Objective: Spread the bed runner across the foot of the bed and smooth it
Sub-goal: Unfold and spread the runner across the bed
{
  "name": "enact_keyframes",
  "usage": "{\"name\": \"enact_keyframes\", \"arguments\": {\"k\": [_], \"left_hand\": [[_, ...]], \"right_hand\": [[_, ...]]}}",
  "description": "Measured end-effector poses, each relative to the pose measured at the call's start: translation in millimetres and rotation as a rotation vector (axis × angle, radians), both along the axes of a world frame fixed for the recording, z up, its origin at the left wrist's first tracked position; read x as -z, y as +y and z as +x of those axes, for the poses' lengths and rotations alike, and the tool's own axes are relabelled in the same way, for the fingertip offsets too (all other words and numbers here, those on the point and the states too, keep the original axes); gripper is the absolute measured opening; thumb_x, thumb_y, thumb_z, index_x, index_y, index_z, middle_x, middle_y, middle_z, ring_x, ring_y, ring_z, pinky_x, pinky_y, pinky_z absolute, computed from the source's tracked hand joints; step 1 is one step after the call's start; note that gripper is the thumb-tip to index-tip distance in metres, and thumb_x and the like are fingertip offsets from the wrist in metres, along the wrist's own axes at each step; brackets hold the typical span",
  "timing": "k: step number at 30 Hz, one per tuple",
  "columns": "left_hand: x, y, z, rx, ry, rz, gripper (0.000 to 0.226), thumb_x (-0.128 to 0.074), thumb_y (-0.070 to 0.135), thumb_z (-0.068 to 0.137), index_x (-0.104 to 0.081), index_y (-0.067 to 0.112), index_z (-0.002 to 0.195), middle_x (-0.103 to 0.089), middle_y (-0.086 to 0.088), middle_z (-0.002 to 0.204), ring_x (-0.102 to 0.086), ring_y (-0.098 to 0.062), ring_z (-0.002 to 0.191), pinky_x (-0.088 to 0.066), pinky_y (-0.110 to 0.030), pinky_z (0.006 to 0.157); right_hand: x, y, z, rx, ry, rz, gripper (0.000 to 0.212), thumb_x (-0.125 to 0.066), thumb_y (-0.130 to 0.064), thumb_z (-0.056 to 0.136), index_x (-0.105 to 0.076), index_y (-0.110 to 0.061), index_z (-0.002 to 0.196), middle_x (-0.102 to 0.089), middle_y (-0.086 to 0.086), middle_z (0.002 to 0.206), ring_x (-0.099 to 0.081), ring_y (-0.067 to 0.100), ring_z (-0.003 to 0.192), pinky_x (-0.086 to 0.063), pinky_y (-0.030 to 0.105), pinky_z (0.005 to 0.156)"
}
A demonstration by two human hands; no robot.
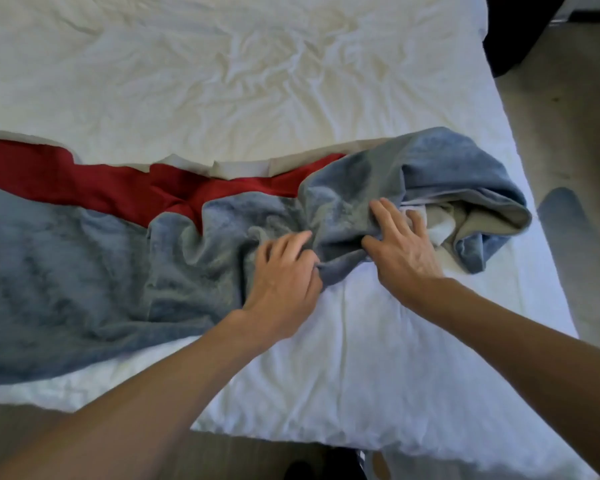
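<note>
Left hand grips fold of grey-and-red runner, fingers curled. Right hand presses on bunched right end, fingers spread wide. White bed beneath.

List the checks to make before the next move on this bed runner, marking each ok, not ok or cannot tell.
1. Left hand grips the bed runner's near edge: ok.
2. Right hand presses flat on the bunched fold: ok.
3. Right end unfolded: not ok, rolled over, pale backing showing.
4. Red band straight: not ok, wavy.
5. Grey surface smooth: not ok, creased.
6. Left end reaches the bed's side: cannot tell, out of frame.
</note>
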State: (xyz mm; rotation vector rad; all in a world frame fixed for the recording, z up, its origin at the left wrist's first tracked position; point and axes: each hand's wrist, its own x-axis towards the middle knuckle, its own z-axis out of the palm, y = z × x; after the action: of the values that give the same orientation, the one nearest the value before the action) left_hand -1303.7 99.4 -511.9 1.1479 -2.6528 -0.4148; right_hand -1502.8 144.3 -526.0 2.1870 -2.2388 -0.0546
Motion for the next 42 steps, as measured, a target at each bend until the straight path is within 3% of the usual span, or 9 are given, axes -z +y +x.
{"name": "enact_keyframes", "arguments": {"k": [3,7,13,17,23,31,36,38,42], "left_hand": [[7,11,9,-0.096,-0.116,-0.068,0.027,-0.033,0.028,0.097,-0.058,0.018,0.103,-0.039,-0.007,0.143,-0.035,-0.021,0.130,-0.025,-0.044,0.104],[11,30,8,-0.119,-0.180,-0.097,0.025,-0.042,0.027,0.094,-0.056,0.020,0.114,-0.036,-0.005,0.145,-0.031,-0.021,0.134,-0.023,-0.046,0.107],[13,64,-6,-0.012,-0.304,-0.121,0.060,-0.058,0.028,0.081,-0.039,0.014,0.136,-0.028,-0.014,0.149,-0.025,-0.029,0.137,-0.020,-0.052,0.109],[18,88,-21,0.105,-0.247,-0.209,0.056,-0.073,0.015,0.066,-0.056,0.008,0.119,-0.045,-0.021,0.138,-0.045,-0.036,0.126,-0.032,-0.058,0.103],[32,108,-48,0.160,-0.295,-0.369,0.028,-0.068,0.010,0.072,-0.066,0.013,0.100,-0.053,-0.020,0.132,-0.050,-0.033,0.123,-0.036,-0.058,0.102],[35,108,-98,0.006,-0.505,-0.302,0.044,-0.069,0.027,0.076,-0.064,0.006,0.113,-0.053,-0.018,0.133,-0.048,-0.030,0.125,-0.033,-0.056,0.104],[29,96,-97,-0.043,-0.239,-0.068,0.047,-0.065,0.028,0.081,-0.058,0.005,0.121,-0.053,-0.015,0.125,-0.049,-0.033,0.115,-0.034,-0.045,0.100],[22,94,-92,-0.101,0.008,0.081,0.035,-0.064,0.024,0.084,-0.056,0.005,0.112,-0.058,-0.012,0.110,-0.057,-0.030,0.095,-0.045,-0.041,0.082],[14,89,-81,-0.232,0.263,0.255,0.035,-0.051,0.055,0.084,-0.038,0.024,0.098,-0.055,0.013,0.085,-0.056,-0.002,0.072,-0.042,-0.020,0.055]], "right_hand": [[-1,31,-3,-0.014,0.046,0.044,0.020,-0.063,-0.012,0.078,-0.061,-0.013,0.098,-0.023,0.024,0.150,-0.011,0.035,0.143,-0.017,0.055,0.110],[-12,77,-2,-0.104,0.023,-0.055,0.013,-0.062,-0.019,0.083,-0.061,-0.006,0.080,-0.044,0.026,0.130,-0.035,0.039,0.127,-0.032,0.051,0.097],[-11,113,-7,-0.116,-0.023,-0.002,0.036,-0.042,-0.033,0.088,-0.066,-0.010,0.072,-0.056,0.015,0.109,-0.048,0.034,0.106,-0.037,0.044,0.087],[-5,109,-10,-0.071,-0.081,0.060,0.028,-0.053,-0.034,0.087,-0.064,-0.009,0.089,-0.049,0.018,0.127,-0.042,0.034,0.121,-0.037,0.044,0.095],[-1,136,-26,-0.045,-0.229,-0.113,0.029,-0.064,-0.015,0.081,-0.060,-0.005,0.108,-0.041,0.026,0.139,-0.039,0.040,0.127,-0.036,0.048,0.099],[9,153,-89,0.003,-0.057,0.104,0.055,-0.056,-0.012,0.083,-0.040,-0.009,0.135,-0.027,0.022,0.148,-0.025,0.036,0.136,-0.027,0.044,0.105],[12,150,-100,-0.090,-0.041,0.131,0.064,-0.062,-0.019,0.084,-0.034,-0.014,0.141,-0.025,0.022,0.149,-0.024,0.035,0.138,-0.028,0.044,0.106],[11,143,-93,-0.087,-0.062,0.081,0.068,-0.069,-0.017,0.079,-0.037,-0.014,0.139,-0.027,0.023,0.149,-0.028,0.037,0.136,-0.032,0.045,0.104],[4,116,-75,0.071,-0.175,-0.113,0.063,-0.070,-0.009,0.076,-0.042,-0.008,0.132,-0.030,0.026,0.147,-0.034,0.038,0.134,-0.037,0.049,0.100]]}}
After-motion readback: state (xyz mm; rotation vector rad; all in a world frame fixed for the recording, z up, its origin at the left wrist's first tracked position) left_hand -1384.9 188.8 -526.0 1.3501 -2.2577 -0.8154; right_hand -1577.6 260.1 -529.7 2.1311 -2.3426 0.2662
